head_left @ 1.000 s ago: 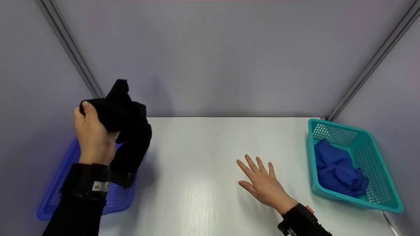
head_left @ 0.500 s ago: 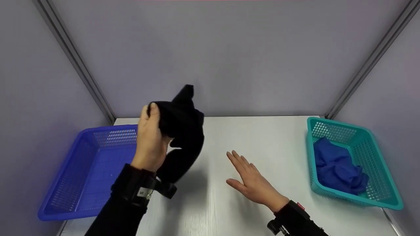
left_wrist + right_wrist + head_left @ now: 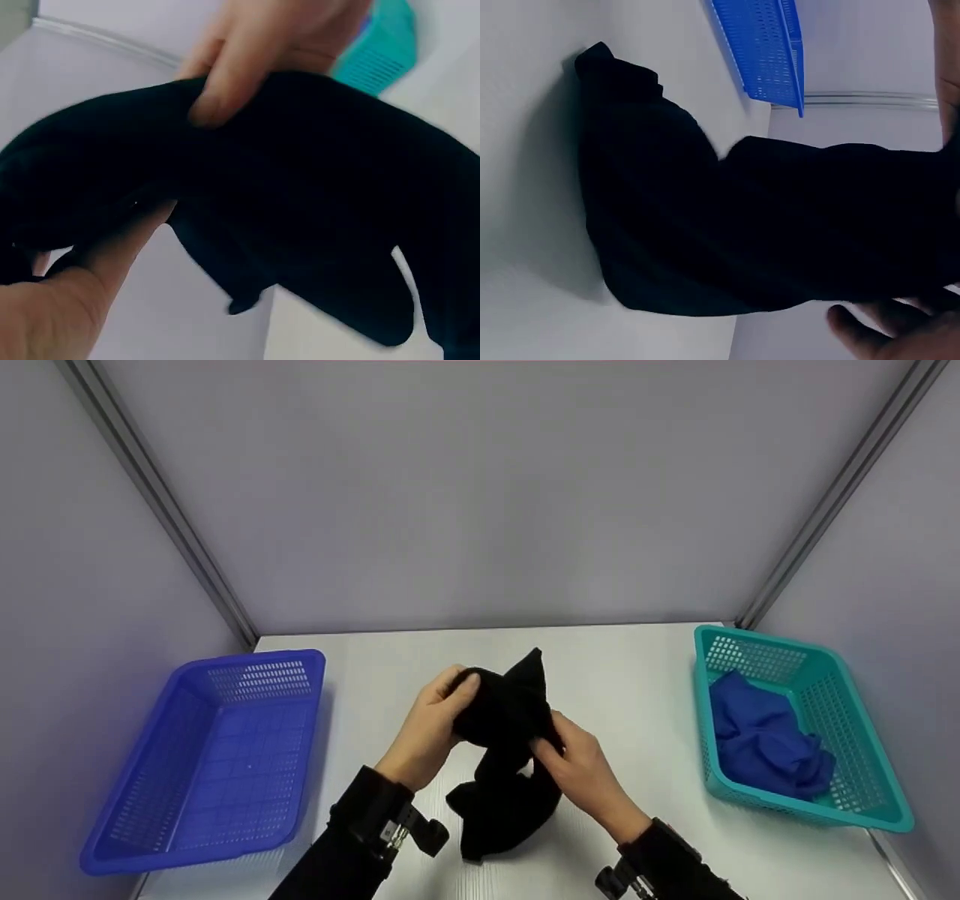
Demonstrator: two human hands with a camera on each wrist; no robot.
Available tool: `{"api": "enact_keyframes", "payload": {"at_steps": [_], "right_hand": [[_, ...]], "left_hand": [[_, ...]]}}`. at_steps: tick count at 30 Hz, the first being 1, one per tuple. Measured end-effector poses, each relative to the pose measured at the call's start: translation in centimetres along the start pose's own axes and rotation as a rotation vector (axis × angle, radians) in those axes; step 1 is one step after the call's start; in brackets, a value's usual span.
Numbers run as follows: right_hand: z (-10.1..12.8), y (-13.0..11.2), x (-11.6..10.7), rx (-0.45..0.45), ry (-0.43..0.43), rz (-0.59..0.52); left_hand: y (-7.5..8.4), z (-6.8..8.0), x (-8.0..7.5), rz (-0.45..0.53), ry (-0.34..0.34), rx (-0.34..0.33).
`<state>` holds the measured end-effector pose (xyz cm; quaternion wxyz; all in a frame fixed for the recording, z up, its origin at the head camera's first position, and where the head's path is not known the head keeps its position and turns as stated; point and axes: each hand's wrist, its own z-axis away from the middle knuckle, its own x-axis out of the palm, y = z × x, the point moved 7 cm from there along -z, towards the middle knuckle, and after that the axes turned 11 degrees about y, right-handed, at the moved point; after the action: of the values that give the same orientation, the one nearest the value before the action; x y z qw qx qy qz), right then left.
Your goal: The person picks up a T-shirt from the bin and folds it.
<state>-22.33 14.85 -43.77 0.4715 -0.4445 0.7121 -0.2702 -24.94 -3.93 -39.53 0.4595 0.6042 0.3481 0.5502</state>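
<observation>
A black cloth (image 3: 504,757) hangs bunched over the middle of the white table (image 3: 630,690), its lower end resting on the surface. My left hand (image 3: 431,726) grips its upper left part, thumb on top. My right hand (image 3: 574,761) pinches the cloth's right side. In the left wrist view the black cloth (image 3: 300,202) fills the frame, with fingers (image 3: 232,75) curled over its top edge. The right wrist view shows the black cloth (image 3: 727,225) draped down to the table, and a fingertip (image 3: 855,326) under it.
A blue basket (image 3: 206,757) stands at the table's left, holding nothing I can see. A teal basket (image 3: 825,682) at the right holds a crumpled blue cloth (image 3: 765,746). Grey partition walls close in the back and both sides.
My left hand carried the black cloth from above the blue basket rightwards to the table's middle and lowered it. My right hand rose off the table and took hold of the cloth.
</observation>
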Motion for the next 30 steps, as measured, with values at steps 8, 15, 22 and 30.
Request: {"api": "enact_keyframes", "payload": {"at_steps": [8,15,22,30], "right_hand": [[0.2,3.1,-1.4,0.343,0.009,-0.239],[0.3,3.8,-0.7,0.403,-0.037,-0.252],[0.0,4.2,-3.0,0.348,0.133,-0.269],[0.2,1.7,-3.6,0.206,0.177,-0.313]], "left_hand": [[-2.4,0.1,-0.5,-0.359,-0.105,0.046],[-4.1,0.6,0.4,-0.572,-0.216,0.137],[-3.9,0.7,-1.3,-0.653,-0.173,0.274],[-3.2,1.2,-1.9,-0.766,0.162,0.437]]}}
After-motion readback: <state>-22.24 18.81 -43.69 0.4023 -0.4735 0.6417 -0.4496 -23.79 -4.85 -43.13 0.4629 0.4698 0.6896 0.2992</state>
